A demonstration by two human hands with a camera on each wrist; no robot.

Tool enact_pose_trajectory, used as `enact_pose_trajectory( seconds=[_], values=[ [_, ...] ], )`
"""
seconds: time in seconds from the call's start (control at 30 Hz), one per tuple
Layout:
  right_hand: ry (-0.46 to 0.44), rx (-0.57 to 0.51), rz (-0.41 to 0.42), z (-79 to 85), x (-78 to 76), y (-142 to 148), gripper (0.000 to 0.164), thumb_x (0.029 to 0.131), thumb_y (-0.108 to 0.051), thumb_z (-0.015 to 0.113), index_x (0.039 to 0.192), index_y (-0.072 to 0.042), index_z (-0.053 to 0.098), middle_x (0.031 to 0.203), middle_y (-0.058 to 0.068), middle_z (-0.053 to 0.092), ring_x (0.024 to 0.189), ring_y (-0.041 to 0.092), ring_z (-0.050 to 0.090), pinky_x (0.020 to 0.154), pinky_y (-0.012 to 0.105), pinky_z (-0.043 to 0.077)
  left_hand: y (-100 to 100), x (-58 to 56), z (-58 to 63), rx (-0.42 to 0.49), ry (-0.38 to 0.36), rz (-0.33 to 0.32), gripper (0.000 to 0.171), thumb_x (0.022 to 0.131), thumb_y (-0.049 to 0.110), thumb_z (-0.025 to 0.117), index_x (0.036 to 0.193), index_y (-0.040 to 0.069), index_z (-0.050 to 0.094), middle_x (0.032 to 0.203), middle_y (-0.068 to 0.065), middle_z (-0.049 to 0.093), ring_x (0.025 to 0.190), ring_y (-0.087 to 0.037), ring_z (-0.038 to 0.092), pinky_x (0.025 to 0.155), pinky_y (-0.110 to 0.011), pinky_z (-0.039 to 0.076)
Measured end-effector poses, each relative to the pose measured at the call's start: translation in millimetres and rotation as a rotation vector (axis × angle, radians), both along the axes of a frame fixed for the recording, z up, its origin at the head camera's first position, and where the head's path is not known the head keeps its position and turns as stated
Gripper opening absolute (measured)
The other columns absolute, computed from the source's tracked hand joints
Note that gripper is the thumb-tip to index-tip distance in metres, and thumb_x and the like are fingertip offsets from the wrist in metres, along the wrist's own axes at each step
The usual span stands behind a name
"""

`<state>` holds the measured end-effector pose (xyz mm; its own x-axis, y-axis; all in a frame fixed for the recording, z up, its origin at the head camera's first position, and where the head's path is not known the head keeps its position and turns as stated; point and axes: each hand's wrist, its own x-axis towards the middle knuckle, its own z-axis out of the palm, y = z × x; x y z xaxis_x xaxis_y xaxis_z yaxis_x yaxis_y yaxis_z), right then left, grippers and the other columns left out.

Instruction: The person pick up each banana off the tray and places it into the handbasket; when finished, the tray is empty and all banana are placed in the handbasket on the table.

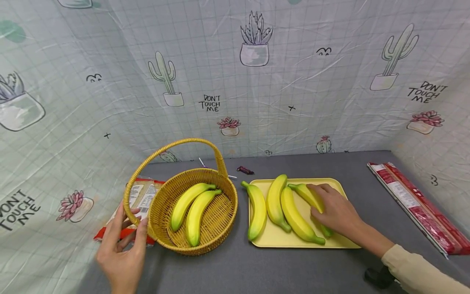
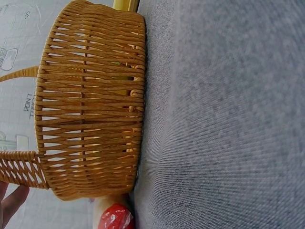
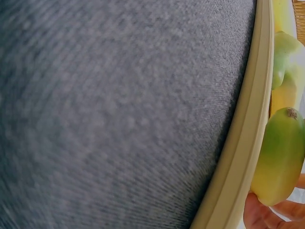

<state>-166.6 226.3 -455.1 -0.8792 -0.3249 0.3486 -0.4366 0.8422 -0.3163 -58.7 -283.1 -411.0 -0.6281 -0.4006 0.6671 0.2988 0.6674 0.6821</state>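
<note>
Two yellow-green bananas (image 1: 200,214) lie side by side in a round wicker basket (image 1: 229,220) with a tall arched handle (image 1: 176,143). My left hand (image 1: 123,247) holds that handle low on its left side, thumb on one side and fingers on the other; its fingertips (image 2: 14,202) show at the handle's base in the left wrist view. On the right, a pale yellow tray (image 1: 334,188) bears several more bananas (image 1: 299,218). My right hand (image 1: 334,210) grips the rightmost banana (image 1: 306,194), partly covering it; that banana's end (image 3: 281,152) shows in the right wrist view.
A red-and-clear packet (image 1: 145,196) lies behind and left of the basket. A long red package (image 1: 418,204) lies along the table's right side. A small dark wrapped item (image 1: 244,170) and a thin white stick (image 1: 232,177) lie behind. Patterned cloth walls surround the grey table (image 1: 235,269).
</note>
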Motion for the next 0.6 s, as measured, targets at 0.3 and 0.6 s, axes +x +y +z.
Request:
enact_pose_trajectory(
  seconds=[0.3,0.6],
  values=[
    [0.025,-0.017,-0.008,3.1,-3.6,5.9,0.061,0.083,-0.009,0.074,0.142,-0.004,0.063,0.125,0.02,0.064,0.106,0.04,0.064,0.072,0.06,0.059,-0.4,0.4,-0.3,-0.011,0.008,-0.02,0.077,0.09,-0.006,0.08,0.156,0.025,0.054,0.134,-0.017,0.065,0.109,-0.007,0.067,0.078,-0.013,0.055],
    [0.077,-0.031,-0.002,17.3,-4.8,1.4,0.06,0.084,-0.011,0.077,0.143,-0.007,0.064,0.127,0.02,0.064,0.105,0.04,0.065,0.07,0.058,0.059,-0.5,-2.1,0.5,-0.009,0.055,-0.034,0.078,0.088,-0.011,0.081,0.155,0.021,0.056,0.126,-0.015,0.068,0.105,-0.009,0.069,0.076,-0.012,0.055]
  ],
)
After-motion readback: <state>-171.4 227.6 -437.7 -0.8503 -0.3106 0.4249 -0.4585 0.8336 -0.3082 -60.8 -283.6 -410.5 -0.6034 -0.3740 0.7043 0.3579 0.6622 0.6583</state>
